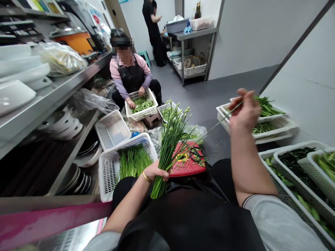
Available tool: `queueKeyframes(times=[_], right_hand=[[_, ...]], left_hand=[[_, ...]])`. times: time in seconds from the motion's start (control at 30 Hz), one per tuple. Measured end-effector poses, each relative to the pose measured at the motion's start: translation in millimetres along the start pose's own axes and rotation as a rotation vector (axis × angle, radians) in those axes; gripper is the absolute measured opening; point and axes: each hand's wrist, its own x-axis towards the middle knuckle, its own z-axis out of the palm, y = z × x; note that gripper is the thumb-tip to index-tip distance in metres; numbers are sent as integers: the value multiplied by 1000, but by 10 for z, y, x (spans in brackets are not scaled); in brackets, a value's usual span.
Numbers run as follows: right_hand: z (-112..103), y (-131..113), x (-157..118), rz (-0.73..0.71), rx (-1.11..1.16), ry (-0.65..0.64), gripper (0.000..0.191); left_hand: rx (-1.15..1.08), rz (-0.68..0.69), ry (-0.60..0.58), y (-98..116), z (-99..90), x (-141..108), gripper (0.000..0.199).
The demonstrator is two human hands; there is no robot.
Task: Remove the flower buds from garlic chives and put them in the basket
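Observation:
A thick bunch of garlic chive stems (170, 139), tipped with pale buds, stands nearly upright in my left hand (157, 171), whose fingers are wrapped round its lower part. Raised out to the right, my right hand (245, 109) pinches a single long garlic chive stem (216, 124) that slants down toward the bunch. Behind the bunch sits a red quilted surface (186, 168) strewn with green and yellow trimmings. Black-handled scissors (196, 153) rest on it. More cut stems (134, 158) lie in a white basket (108, 174) left of my left hand.
Opposite me a seated co-worker (132, 75) handles green beans in a white basket (143, 113). An upright white basket (112, 130) stands beside the metal shelf (62, 82) on the left. Vegetable baskets (285, 170) line the right side. Farther back, a person in black (151, 31) stands near a metal table (193, 35).

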Motion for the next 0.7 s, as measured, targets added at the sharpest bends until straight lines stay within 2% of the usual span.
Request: queueKeyframes(times=[0.07, 0.13, 0.17, 0.23, 0.3, 0.33, 0.37, 0.43, 0.5, 0.63, 0.7], right_hand=[[-219, -218, 382, -13, 64, 53, 35], [-389, -377, 578, 18, -13, -31, 39], [-420, -407, 571, 57, -52, -102, 38], [-343, -345, 353, 205, -120, -301, 34], [-121, -151, -27, 443, -194, -554, 39], [8, -35, -222, 541, -236, -640, 46], [128, 76, -393, 582, -250, -671, 49], [292, 240, -626, 554, -240, -675, 49], [339, 312, -712, 483, -235, -659, 46], [288, 271, -617, 458, -177, -623, 51], [263, 176, -454, 382, -138, -485, 48]], left_hand=[[3, 1, 1, -10, -6, -17, 39], [20, -4, 13, 4, 4, -19, 40], [33, -10, 20, 20, 14, -13, 41], [56, -25, 36, 68, 41, 9, 40], [76, -43, 46, 120, 73, 32, 39], [86, -52, 51, 141, 89, 40, 38], [98, -59, 58, 156, 104, 44, 38], [119, -75, 74, 162, 126, 38, 38], [121, -88, 85, 140, 136, 21, 38], [73, -70, 65, 73, 110, 8, 38], [54, -42, 43, 56, 77, 15, 38]])
